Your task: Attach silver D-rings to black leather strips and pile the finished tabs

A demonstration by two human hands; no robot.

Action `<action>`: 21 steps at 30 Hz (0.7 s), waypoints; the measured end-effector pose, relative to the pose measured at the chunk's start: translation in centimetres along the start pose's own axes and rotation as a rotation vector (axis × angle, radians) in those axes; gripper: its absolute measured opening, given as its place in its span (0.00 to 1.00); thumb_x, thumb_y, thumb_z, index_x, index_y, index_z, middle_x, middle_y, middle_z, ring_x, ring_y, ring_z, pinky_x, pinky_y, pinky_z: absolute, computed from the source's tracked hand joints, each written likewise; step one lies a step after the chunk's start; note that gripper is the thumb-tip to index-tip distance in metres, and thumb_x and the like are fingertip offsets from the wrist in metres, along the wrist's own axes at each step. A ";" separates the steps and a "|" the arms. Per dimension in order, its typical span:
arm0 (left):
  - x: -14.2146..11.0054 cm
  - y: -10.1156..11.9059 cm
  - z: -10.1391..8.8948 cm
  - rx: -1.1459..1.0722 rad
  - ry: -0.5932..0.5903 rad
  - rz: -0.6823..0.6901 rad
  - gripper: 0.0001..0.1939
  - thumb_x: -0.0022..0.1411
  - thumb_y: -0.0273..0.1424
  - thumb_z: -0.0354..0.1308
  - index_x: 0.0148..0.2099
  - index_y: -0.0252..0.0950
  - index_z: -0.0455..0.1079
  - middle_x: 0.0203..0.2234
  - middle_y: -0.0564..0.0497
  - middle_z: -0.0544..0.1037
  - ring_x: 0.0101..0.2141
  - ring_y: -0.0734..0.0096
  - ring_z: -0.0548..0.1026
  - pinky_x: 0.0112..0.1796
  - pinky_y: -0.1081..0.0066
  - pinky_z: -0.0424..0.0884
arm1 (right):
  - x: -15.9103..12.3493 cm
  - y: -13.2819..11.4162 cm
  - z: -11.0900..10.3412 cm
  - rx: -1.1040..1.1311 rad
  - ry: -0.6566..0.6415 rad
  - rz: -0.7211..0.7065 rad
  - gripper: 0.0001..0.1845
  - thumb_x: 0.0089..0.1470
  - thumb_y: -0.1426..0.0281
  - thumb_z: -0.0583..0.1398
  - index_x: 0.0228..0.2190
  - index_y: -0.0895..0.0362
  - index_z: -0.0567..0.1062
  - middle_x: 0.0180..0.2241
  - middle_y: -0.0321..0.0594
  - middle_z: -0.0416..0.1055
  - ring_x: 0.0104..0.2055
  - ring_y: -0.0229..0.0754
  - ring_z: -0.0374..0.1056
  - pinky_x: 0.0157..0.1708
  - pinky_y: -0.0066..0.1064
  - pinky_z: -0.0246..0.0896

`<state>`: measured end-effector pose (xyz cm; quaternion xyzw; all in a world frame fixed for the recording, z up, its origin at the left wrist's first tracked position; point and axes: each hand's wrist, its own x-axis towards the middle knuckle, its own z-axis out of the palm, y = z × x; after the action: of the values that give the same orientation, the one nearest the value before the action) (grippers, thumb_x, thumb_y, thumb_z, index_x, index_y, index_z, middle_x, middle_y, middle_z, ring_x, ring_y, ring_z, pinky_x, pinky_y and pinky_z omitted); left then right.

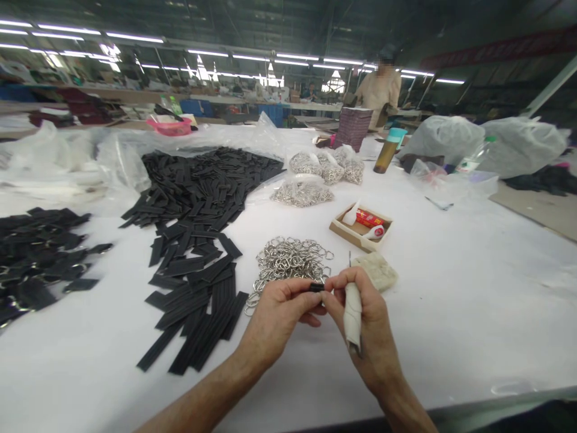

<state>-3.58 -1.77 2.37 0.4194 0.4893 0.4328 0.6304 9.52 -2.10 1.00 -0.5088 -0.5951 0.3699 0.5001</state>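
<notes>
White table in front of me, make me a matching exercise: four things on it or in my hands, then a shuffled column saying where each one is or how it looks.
Things
1. Small black piece
2. Tool with a pale wrapped handle
3. Metal rings
4. Shallow box

Places and states
A. Silvery, in a loose heap on the white table
B. Open-topped, with a red item inside
C. At the fingertips of the left hand
D. Held in the right hand

Right pairs: 1-C, 2-D, 3-A, 4-B
</notes>
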 end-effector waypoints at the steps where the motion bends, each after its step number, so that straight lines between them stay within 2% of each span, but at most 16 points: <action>1: 0.0 -0.1 0.0 -0.005 0.009 -0.006 0.06 0.53 0.27 0.58 0.30 0.33 0.77 0.25 0.49 0.80 0.23 0.73 0.75 0.29 0.75 0.71 | 0.0 0.1 0.1 0.006 0.005 0.004 0.04 0.52 0.70 0.58 0.30 0.55 0.65 0.22 0.29 0.59 0.23 0.34 0.57 0.21 0.24 0.55; 5: 0.1 -0.5 -0.1 -0.047 0.027 -0.030 0.05 0.52 0.28 0.60 0.29 0.32 0.76 0.26 0.48 0.80 0.27 0.69 0.77 0.31 0.72 0.73 | 0.0 0.3 0.3 0.044 0.020 0.028 0.05 0.52 0.70 0.59 0.30 0.55 0.65 0.25 0.32 0.64 0.27 0.36 0.63 0.24 0.25 0.60; 9: 0.2 -0.5 0.0 -0.060 0.047 -0.034 0.05 0.51 0.28 0.61 0.28 0.32 0.76 0.24 0.49 0.80 0.24 0.71 0.76 0.29 0.73 0.72 | 0.0 0.4 0.4 0.022 0.033 0.027 0.05 0.52 0.70 0.59 0.29 0.55 0.66 0.28 0.34 0.67 0.29 0.37 0.65 0.26 0.25 0.61; 15: 0.1 -0.3 0.1 -0.062 0.054 -0.047 0.05 0.50 0.28 0.61 0.27 0.32 0.76 0.23 0.49 0.79 0.22 0.72 0.76 0.29 0.73 0.71 | -0.2 0.2 0.4 0.031 0.046 0.031 0.05 0.53 0.69 0.59 0.29 0.55 0.66 0.27 0.34 0.68 0.29 0.37 0.65 0.25 0.25 0.61; 21: 0.3 -0.9 0.0 -0.085 0.026 -0.045 0.05 0.51 0.29 0.61 0.29 0.31 0.76 0.24 0.48 0.79 0.25 0.70 0.77 0.31 0.72 0.73 | -0.3 0.2 0.7 0.071 0.052 0.056 0.05 0.52 0.68 0.59 0.29 0.54 0.65 0.26 0.34 0.66 0.28 0.37 0.65 0.25 0.25 0.62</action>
<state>-3.45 -1.69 1.39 0.3756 0.4881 0.4443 0.6506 8.91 -2.28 0.61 -0.5167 -0.5537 0.3914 0.5227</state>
